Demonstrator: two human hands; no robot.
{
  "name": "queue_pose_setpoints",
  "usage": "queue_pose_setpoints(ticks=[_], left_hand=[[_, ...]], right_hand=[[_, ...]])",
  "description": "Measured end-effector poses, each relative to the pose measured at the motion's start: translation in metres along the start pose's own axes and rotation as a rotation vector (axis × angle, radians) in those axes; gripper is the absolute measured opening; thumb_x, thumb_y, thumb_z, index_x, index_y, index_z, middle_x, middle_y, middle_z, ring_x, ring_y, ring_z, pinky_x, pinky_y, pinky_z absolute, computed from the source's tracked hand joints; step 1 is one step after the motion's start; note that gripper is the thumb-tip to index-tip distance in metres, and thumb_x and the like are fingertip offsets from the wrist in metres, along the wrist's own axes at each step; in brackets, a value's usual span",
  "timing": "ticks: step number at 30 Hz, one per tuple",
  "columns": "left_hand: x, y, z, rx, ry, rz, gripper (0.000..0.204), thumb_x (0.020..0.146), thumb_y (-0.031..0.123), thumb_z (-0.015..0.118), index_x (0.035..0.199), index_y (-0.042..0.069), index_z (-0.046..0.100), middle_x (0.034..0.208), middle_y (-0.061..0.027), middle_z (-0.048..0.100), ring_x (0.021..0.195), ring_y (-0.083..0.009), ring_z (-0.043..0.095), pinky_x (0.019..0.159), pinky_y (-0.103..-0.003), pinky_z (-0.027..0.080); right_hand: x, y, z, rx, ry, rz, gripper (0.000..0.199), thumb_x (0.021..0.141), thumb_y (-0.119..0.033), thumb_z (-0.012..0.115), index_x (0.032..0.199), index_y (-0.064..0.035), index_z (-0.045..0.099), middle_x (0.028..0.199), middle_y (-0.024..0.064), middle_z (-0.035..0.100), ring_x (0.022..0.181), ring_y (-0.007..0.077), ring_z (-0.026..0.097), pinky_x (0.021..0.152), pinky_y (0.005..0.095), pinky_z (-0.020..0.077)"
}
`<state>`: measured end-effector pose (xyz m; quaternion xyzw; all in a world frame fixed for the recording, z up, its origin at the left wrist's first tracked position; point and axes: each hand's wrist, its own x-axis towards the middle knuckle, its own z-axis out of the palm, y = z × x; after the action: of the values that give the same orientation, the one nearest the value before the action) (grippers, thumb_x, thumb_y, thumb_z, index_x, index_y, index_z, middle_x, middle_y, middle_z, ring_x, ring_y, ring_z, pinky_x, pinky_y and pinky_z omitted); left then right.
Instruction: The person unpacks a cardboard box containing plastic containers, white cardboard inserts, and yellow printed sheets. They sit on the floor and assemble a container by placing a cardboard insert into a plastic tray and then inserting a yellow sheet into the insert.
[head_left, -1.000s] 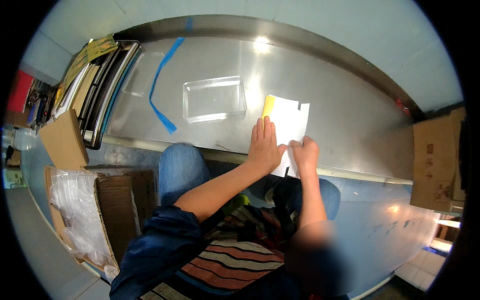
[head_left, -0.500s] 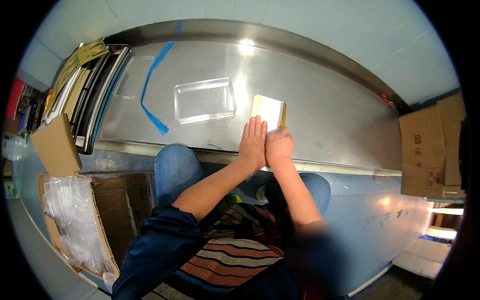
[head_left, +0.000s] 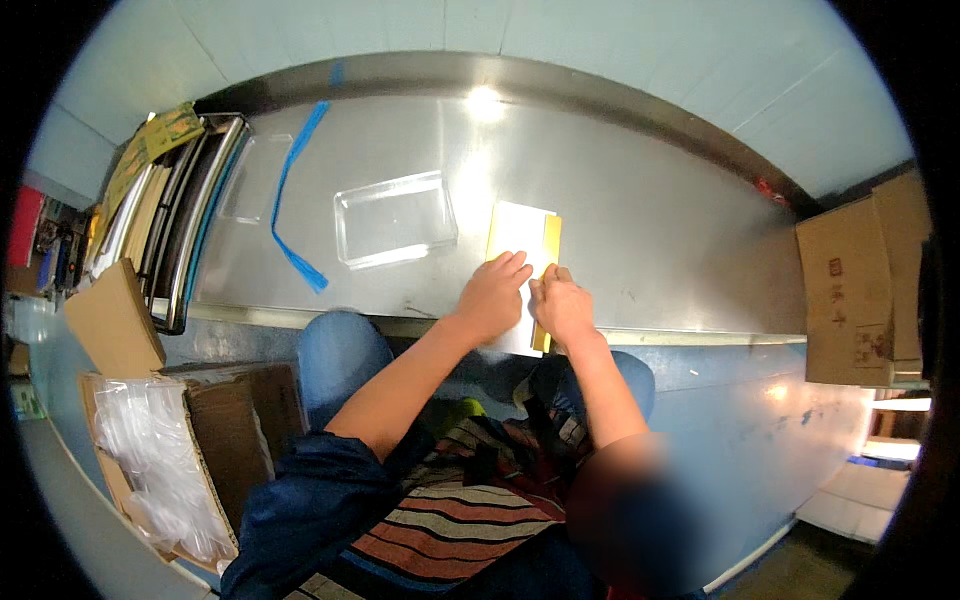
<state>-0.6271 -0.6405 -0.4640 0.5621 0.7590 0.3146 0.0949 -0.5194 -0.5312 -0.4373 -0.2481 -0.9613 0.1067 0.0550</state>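
A white folded card (head_left: pixel 522 225) with yellow edges lies at the front of the steel table, its lower end reaching past the table edge toward my lap. My left hand (head_left: pixel 490 297) rests on its left part with the fingers bent and close together. At the right side, my right hand (head_left: pixel 565 308) has its fingers curled around the yellow edge strip. The palms and part of the card are hidden under the hands. Left of the card sits a clear rectangular plastic box (head_left: pixel 395 222), apart from both hands.
A blue strap (head_left: pixel 278 222) and a clear flat plastic piece (head_left: pixel 254 180) lie farther left on the steel table (head_left: pixel 660 230). Beside them stands a rack of folders and papers (head_left: pixel 190 200). An open carton of clear plastic pieces (head_left: pixel 160 470) is at lower left, cardboard boxes (head_left: pixel 845 290) at right.
The card has come toward me and its yellow strip shows more. My left hand has gone from fingers stretched flat to bent. My right hand now grips the right edge.
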Motion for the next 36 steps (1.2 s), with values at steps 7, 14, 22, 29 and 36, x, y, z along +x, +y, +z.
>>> queue_pose_setpoints(ticks=[7,14,22,29,36], left_hand=[[0.027,-0.007,-0.001,-0.164,0.072,0.031,0.047,0.074,-0.003,0.049,0.12,0.003,0.05,0.129,-0.0148,0.046,0.113,-0.0327,0.046,0.094,-0.04,0.038],[0.024,-0.007,0.012,0.348,0.279,-0.165,0.048,0.085,0.013,0.047,0.129,-0.003,0.037,0.134,-0.0228,0.036,0.124,-0.037,0.034,0.104,-0.048,0.024],[0.013,0.007,0.0,0.015,0.273,-0.257,0.059,0.081,0.011,0.055,0.132,-0.006,0.032,0.133,-0.0233,0.038,0.124,-0.0364,0.034,0.103,-0.046,0.026],[0.004,-0.008,-0.018,-0.598,0.478,-0.472,0.041,0.074,0.007,0.055,0.112,-0.007,0.049,0.093,-0.0182,0.06,0.076,-0.0276,0.058,0.068,-0.033,0.047],[0.003,-0.003,-0.069,-0.707,0.018,-0.56,0.025,0.075,0.008,0.055,0.096,-0.005,0.06,0.083,-0.0063,0.062,0.074,-0.0133,0.056,0.068,-0.028,0.045]], right_hand=[[0.016,-0.008,0.031,-0.119,0.128,0.137,0.045,0.09,-0.03,0.044,0.118,0.0035,0.05,0.085,0.0201,0.061,0.06,0.033,0.063,0.059,0.044,0.0513],[0.044,-0.005,0.019,-0.062,0.001,0.231,0.055,0.092,-0.036,0.039,0.129,0.0045,0.041,0.076,0.0178,0.065,0.064,0.0313,0.065,0.059,0.0407,0.0522],[0.009,-0.014,0.025,-0.044,0.384,0.257,0.051,0.081,-0.026,0.055,0.122,0.0029,0.046,0.086,0.0191,0.058,0.073,0.0345,0.062,0.065,0.0443,0.0504],[0.003,0.024,0.004,0.569,0.262,0.317,0.027,0.067,-0.011,0.057,0.087,0.007,0.061,0.075,0.0225,0.058,0.068,0.0327,0.06,0.064,0.0386,0.0483],[0.008,0.022,-0.032,1.049,0.213,0.398,0.029,0.064,-0.007,0.064,0.091,0.0033,0.064,0.071,0.0024,0.061,0.064,0.0119,0.055,0.06,0.0256,0.0442]])
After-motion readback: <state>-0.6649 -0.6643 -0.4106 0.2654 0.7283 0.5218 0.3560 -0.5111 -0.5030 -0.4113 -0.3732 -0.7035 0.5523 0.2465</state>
